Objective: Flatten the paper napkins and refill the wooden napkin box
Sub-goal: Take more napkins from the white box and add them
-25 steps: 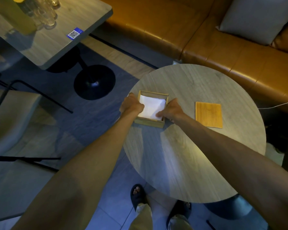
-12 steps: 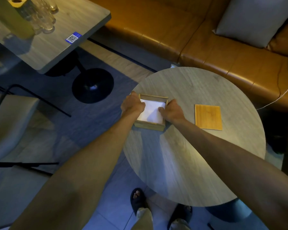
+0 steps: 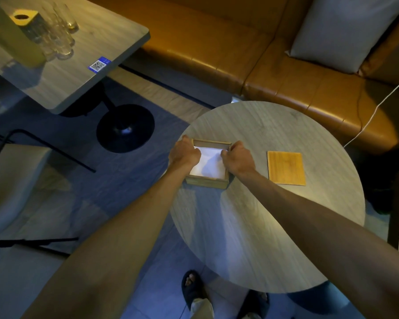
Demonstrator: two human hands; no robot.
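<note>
A square wooden napkin box [image 3: 206, 182] stands near the left edge of the round table [image 3: 263, 226]. White paper napkins [image 3: 211, 163] lie flat inside it. My left hand [image 3: 186, 153] sits over the box's left wall, fingers curled down into the box and thumb outside. On the right wall rests my right hand [image 3: 237, 157], curled the same way with its knuckles over the napkins' edge. The fingertips of both hands are hidden. A flat square wooden lid [image 3: 286, 168] lies on the table to the right of the box, apart from it.
An orange sofa [image 3: 286, 88] with a grey cushion [image 3: 346, 31] runs behind the table; a white cable [image 3: 378, 104] hangs over it. A second table [image 3: 62, 72] at the far left carries glasses [image 3: 60, 40]. A chair [image 3: 12, 176] stands at left. My sandalled feet [image 3: 191, 286] are below.
Both hands have slid a little further along the box's side walls toward its far corners, and they cover more of the napkins' edges. The box and lid stay put.
</note>
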